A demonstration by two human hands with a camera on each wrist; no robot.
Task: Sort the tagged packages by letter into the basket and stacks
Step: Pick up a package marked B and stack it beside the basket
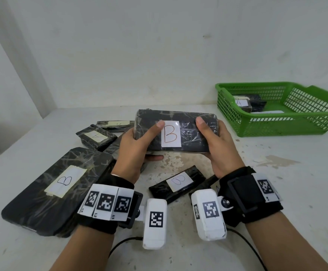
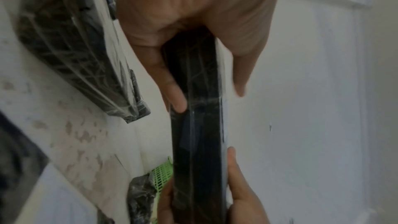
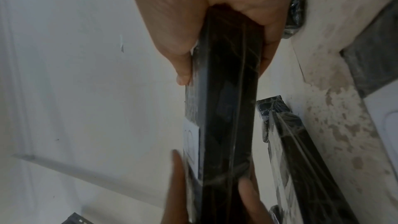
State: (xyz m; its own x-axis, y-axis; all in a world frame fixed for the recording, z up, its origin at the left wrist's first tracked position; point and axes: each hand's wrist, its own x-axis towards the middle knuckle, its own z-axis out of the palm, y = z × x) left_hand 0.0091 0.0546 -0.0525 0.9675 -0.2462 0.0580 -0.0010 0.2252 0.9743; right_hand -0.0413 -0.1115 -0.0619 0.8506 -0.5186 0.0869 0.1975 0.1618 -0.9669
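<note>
We are holding a black wrapped package [image 1: 188,132] with a white B label up above the white table [image 1: 276,182], tilted toward us. Our left hand [image 1: 137,145] is gripping its left end, thumb on top beside the label and fingers curled underneath; our right hand [image 1: 217,145] is gripping the right end the same way. A green basket [image 1: 276,124] is sitting at the far right with an A package [image 1: 243,104] inside. More packages are lying on the table below: a large B package [image 1: 51,188] at left, a small B package [image 1: 176,182] near our wrists.
</note>
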